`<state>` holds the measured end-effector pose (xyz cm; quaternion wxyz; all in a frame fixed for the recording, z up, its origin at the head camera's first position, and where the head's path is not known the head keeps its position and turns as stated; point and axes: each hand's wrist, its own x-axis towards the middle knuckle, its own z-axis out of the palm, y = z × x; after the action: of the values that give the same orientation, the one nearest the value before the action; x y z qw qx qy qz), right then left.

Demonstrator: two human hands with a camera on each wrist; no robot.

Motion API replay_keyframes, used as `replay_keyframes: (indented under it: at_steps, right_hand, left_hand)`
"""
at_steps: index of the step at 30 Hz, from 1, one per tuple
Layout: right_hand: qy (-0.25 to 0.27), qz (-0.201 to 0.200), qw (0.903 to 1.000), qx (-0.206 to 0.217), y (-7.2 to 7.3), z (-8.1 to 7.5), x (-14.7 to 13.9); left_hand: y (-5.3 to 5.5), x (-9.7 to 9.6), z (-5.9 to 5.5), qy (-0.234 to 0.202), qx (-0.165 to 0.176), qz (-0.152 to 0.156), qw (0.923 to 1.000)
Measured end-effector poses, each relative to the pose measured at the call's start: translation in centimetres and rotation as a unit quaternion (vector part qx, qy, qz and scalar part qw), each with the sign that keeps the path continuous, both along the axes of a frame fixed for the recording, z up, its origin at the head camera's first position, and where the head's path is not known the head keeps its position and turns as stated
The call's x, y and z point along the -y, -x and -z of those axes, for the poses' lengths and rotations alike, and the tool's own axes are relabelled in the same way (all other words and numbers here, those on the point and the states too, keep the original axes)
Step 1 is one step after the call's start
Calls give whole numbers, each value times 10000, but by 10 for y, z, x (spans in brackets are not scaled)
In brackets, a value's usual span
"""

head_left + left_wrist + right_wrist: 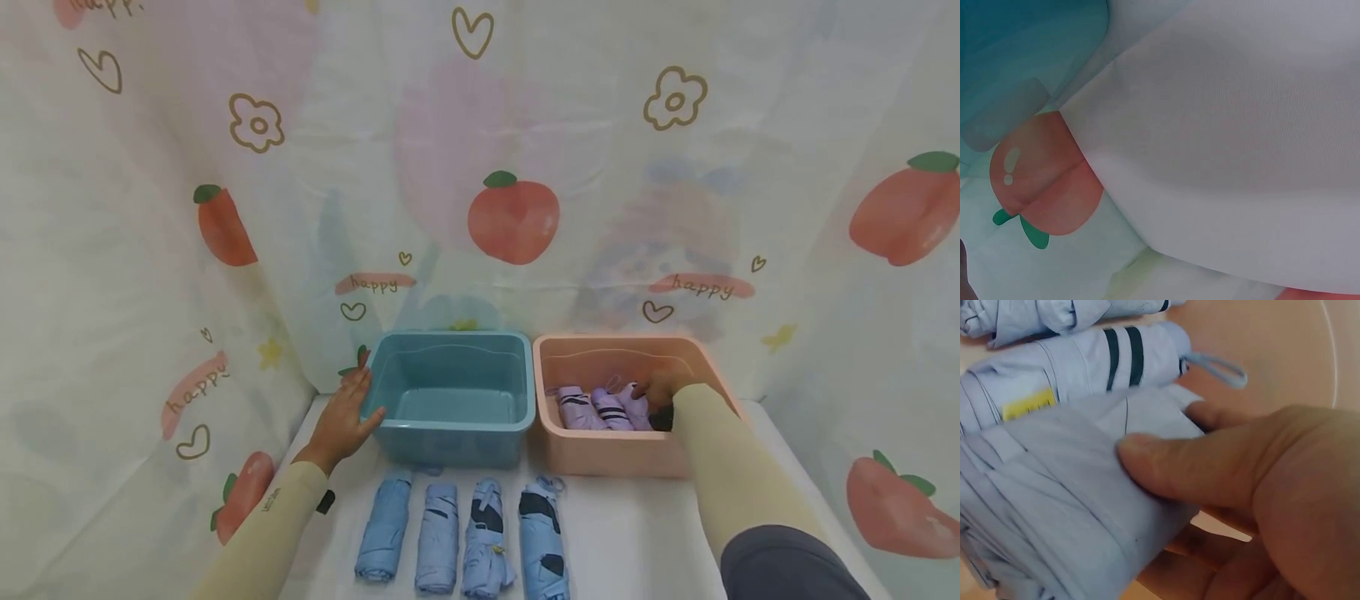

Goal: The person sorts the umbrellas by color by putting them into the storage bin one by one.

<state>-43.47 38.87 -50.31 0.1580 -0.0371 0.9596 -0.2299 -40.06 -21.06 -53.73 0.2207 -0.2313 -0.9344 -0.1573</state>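
Observation:
My right hand (662, 388) reaches into the pink bin (611, 457) and grips a folded lilac umbrella (1072, 487), thumb on top and fingers beneath. Beside it in the bin lie two more lilac umbrellas, the middle one (611, 410) with dark stripes and the left one (576, 408) against the bin's left side. With fingers extended, my left hand (341, 423) rests at the left rim of the blue bin (453, 450), whose visible floor is bare. The left wrist view catches only a sliver of that hand at its edge.
Several folded blue umbrellas lie in a row before the bins, among them a leftmost one (383, 527) and a rightmost one (543, 542) with black patches. The bins stand side by side on a white table (637, 533). A printed curtain (360, 225) encloses the back and sides.

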Motion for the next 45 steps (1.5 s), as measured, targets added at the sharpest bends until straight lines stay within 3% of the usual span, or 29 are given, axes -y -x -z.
replay_keyframes:
  at_steps: [2, 5, 8, 12, 16, 19, 22, 27, 30, 34, 38, 42, 45]
  right_hand:
    - [105, 136, 9999, -10, 2, 4, -1]
    - [-517, -241, 9978, -348, 7, 13, -7]
    - [-622, -107, 9967, -508, 12, 24, -13]
    - [-119, 140, 9991, -372, 16, 33, -20]
    - [9, 137, 9991, -412, 1, 19, -8]
    - [-207, 75, 9985, -505, -3, 18, -8]
    - [-623, -122, 9963, -573, 10, 36, -24]
    - [-894, -13, 9946, -532, 1, 14, -20]
    - [-446, 116, 9981, -411, -4, -2, -14]
    - [345, 317, 9988, 162, -17, -21, -11]
    - [430, 100, 9970, 629, -31, -39, -11]
    - [151, -302, 9989, 322, -46, -51, -19]
    - [-329, -397, 9974, -501, -58, -53, -29]
  left_hand:
    - [1, 0, 0, -13, 17, -32, 10000]
    - [1, 1, 1, -29, 48, -73, 10000]
    - [0, 0, 2, -39, 38, -71, 10000]
    - [0, 0, 4, -78, 4, -79, 9999]
    - [1, 0, 5, -57, -99, -11, 9999]
    - [0, -1, 7, -41, -159, 38, 9999]
    - [-1, -3, 7, 3, -157, -14, 9999]
    - [-1, -3, 4, -45, -146, -21, 9999]
    - [1, 0, 2, -65, -186, 17, 9998]
    - [3, 0, 0, -49, -110, 25, 9999]
    - [2, 0, 0, -6, -14, -14, 10000]
    - [-1, -1, -2, -50, 46, 32, 10000]
    - [-2, -1, -3, -22, 111, 1, 9999]
